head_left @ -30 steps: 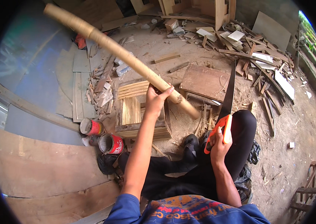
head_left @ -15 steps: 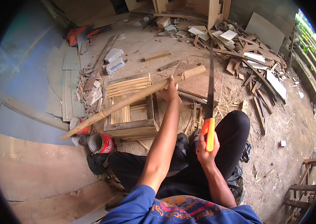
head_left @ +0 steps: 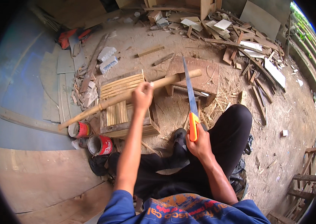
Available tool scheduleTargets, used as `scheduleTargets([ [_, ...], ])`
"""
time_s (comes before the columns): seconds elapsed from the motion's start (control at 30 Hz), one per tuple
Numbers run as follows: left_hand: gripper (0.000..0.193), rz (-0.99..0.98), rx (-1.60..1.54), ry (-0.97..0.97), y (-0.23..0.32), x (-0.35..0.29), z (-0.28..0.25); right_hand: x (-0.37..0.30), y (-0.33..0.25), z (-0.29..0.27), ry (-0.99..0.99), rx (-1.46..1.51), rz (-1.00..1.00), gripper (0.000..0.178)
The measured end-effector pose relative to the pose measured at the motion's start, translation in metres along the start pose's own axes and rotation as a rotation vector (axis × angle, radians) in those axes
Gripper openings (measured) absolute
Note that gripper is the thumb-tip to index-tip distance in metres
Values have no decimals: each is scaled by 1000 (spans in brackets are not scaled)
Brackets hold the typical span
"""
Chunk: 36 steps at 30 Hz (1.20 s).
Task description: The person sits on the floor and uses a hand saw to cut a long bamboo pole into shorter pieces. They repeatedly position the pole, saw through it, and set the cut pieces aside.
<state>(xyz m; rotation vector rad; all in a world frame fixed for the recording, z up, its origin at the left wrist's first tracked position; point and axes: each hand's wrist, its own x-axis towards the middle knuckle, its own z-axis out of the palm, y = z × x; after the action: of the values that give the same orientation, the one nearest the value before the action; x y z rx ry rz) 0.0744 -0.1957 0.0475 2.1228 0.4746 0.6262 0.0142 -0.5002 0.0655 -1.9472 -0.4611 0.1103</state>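
Observation:
A long bamboo pole [head_left: 120, 98] lies slantwise across a slatted wooden frame [head_left: 122, 83], its right end raised toward the far side. My left hand [head_left: 142, 98] is closed around the pole near its middle. In my right hand [head_left: 200, 142] is a handsaw [head_left: 191, 93], gripped by its orange handle. The saw's blade points away from me and crosses the pole close to its right end. Whether the teeth touch the bamboo, I cannot tell.
Two red cans [head_left: 101, 145] stand left of my legs. Beyond the pole lies a brown board [head_left: 206, 71] on supports. Scrap wood [head_left: 247, 44] is heaped at the far right, and pale blocks [head_left: 107, 59] rest on the floor at the far left.
My left hand has shifted left along the pole. The saw has moved left and tilted, so its blade now crosses the pole near the end instead of standing to its right.

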Motion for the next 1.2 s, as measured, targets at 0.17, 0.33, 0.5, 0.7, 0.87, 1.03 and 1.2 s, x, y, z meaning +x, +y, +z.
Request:
scheduleTargets([
  [0.17,39,285,785,-105,-24,33,-82,1,0,5,-16,-88,45,25],
  [0.33,46,198,719,-271,-14,19,-56,6,-5,8,35,13,112,24],
  [0.5,46,192,666,-336,-4,9,-10,7,0,3,54,0,176,27],
  [0.7,53,262,829,-376,-7,15,15,3,7,-2,19,-76,84,25],
  [0.87,43,155,896,-517,7,28,45,0,9,-4,6,-69,181,24],
  [1.03,32,-21,909,-629,20,53,48,0,9,-9,59,39,109,19],
  [1.2,31,-77,899,-607,23,58,50,-2,-5,-15,32,199,273,13],
])
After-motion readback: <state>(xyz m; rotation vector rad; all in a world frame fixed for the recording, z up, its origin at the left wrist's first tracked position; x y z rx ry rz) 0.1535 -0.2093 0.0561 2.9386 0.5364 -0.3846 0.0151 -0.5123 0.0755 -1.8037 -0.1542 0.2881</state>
